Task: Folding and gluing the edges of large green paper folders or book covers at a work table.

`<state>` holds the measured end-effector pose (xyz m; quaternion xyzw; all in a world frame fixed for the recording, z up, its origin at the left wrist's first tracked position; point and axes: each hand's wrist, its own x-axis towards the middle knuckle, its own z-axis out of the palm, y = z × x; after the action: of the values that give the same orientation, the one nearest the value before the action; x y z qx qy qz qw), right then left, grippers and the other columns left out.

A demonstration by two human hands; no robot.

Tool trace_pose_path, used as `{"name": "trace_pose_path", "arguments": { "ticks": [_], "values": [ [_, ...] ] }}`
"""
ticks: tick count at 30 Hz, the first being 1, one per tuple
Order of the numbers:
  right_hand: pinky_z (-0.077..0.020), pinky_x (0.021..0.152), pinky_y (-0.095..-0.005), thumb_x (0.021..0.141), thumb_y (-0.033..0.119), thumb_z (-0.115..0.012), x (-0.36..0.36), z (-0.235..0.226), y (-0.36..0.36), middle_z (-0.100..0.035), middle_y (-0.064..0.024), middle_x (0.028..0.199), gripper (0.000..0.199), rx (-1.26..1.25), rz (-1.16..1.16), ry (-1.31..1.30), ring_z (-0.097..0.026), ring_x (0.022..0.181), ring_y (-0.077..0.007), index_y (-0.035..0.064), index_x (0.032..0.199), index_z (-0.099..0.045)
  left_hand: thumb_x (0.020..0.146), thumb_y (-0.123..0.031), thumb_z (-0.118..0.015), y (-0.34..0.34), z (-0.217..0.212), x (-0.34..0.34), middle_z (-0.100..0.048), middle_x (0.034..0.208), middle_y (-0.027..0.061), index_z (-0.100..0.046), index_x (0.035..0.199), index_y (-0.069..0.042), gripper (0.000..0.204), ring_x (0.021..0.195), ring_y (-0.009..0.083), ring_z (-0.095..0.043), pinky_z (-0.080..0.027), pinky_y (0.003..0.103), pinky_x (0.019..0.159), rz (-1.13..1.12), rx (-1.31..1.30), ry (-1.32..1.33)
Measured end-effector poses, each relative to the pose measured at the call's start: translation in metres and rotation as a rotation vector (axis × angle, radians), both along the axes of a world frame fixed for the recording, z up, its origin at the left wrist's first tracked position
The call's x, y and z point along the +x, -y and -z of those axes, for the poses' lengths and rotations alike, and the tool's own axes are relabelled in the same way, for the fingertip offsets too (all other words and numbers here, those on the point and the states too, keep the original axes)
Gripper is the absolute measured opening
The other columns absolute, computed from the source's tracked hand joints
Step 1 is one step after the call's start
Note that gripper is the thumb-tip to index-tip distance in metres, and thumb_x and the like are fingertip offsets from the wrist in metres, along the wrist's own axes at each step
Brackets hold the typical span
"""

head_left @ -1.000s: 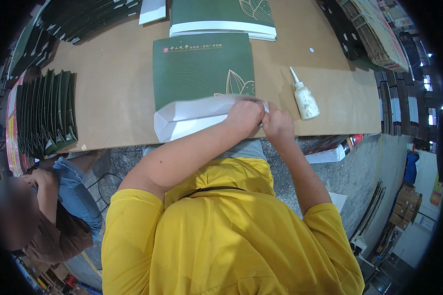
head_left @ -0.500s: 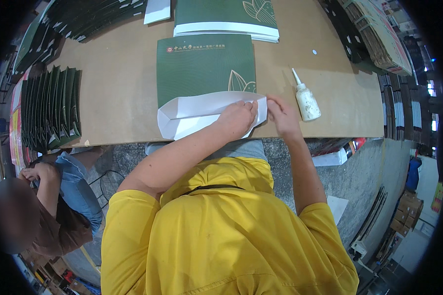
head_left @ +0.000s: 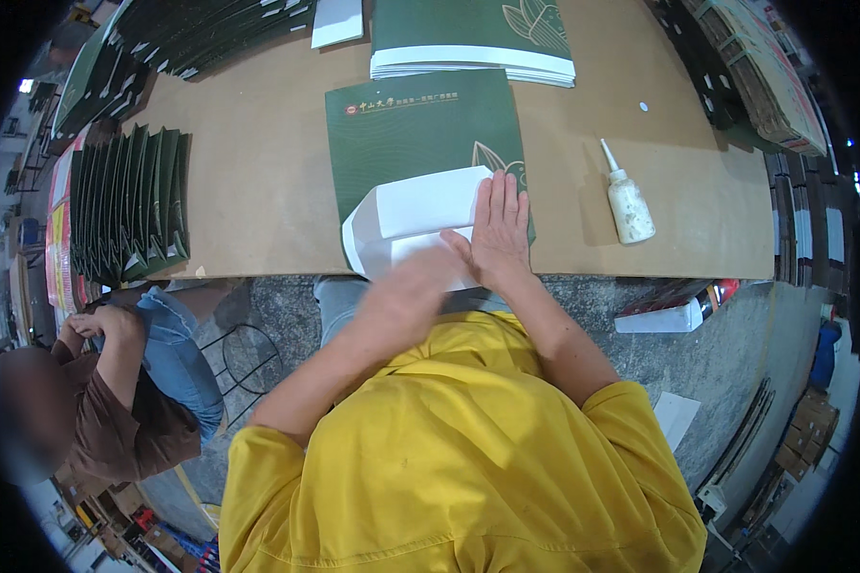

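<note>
A green paper bag point(head_left: 416, 138) with a gold leaf print lies flat at the table's near edge. Its white bottom end point(head_left: 425, 205) is folded out, the left corner still standing up a little. My right hand point(head_left: 499, 229) lies flat on the right side of that white end, fingers stretched out toward the far side. Close by on the left, my left hand point(head_left: 413, 286) is smeared by motion over the near edge of the bag, so its fingers cannot be made out. Right of the bag lies a white squeeze bottle point(head_left: 631, 210) with a pointed nozzle.
A stack of flat green bags point(head_left: 468, 38) lies beyond. Folded green bags point(head_left: 129, 205) stand in a row at left, with more bundles point(head_left: 215, 33) at far left and a bundle point(head_left: 755, 72) at far right. A seated person point(head_left: 124, 392) is at my lower left.
My right hand has gone from the bag's right edge to lying flat on the white end, whose right side is now pressed down. My left hand has drawn back toward me.
</note>
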<state>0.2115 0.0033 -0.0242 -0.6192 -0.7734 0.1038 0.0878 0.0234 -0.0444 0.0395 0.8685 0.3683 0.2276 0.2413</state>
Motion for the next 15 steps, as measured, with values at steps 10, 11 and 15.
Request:
{"name": "trace_pose_path", "arguments": {
  "ticks": [10, 11, 15],
  "values": [
    [-0.0092, 0.110, -0.0522, 0.087, 0.052, -0.049, -0.011, 0.000, -0.007, -0.017, -0.0284, 0.146, 0.085, 0.015, 0.114, -0.050, -0.014, 0.137, -0.0421, -0.0092, 0.139, -0.021, 0.086, -0.018, -0.057, -0.033, 0.036, -0.012, -0.028, 0.140, 0.0332, -0.026, 0.135, 0.014, 0.066, 0.133, 0.0448, -0.025, -0.017, 0.051, 0.111, -0.727, 0.081, -0.244],
    [-0.0092, 0.110, -0.0522, 0.087, 0.052, -0.049, -0.011, -0.003, -0.009, -0.017, -0.0284, 0.146, 0.085, 0.014, 0.112, -0.051, -0.014, 0.137, -0.0421, -0.0092, 0.139, -0.021, 0.084, -0.021, -0.059, -0.036, 0.038, -0.006, -0.028, 0.140, 0.0335, -0.027, 0.134, 0.015, 0.069, 0.133, 0.0450, -0.024, -0.017, 0.050, 0.111, -0.755, -0.004, -0.281],
    [-0.0158, 0.106, -0.0537, 0.085, 0.051, -0.054, -0.017, -0.030, -0.019, -0.023, -0.0284, 0.143, 0.082, -0.085, 0.149, -0.060, -0.023, 0.131, -0.0420, -0.0072, 0.136, -0.027, 0.080, -0.026, -0.066, -0.051, 0.053, 0.005, -0.031, 0.138, 0.0342, -0.028, 0.133, 0.016, 0.077, 0.133, 0.0454, -0.023, -0.018, 0.051, 0.111, -0.866, -0.004, -0.318]
  ]
}}
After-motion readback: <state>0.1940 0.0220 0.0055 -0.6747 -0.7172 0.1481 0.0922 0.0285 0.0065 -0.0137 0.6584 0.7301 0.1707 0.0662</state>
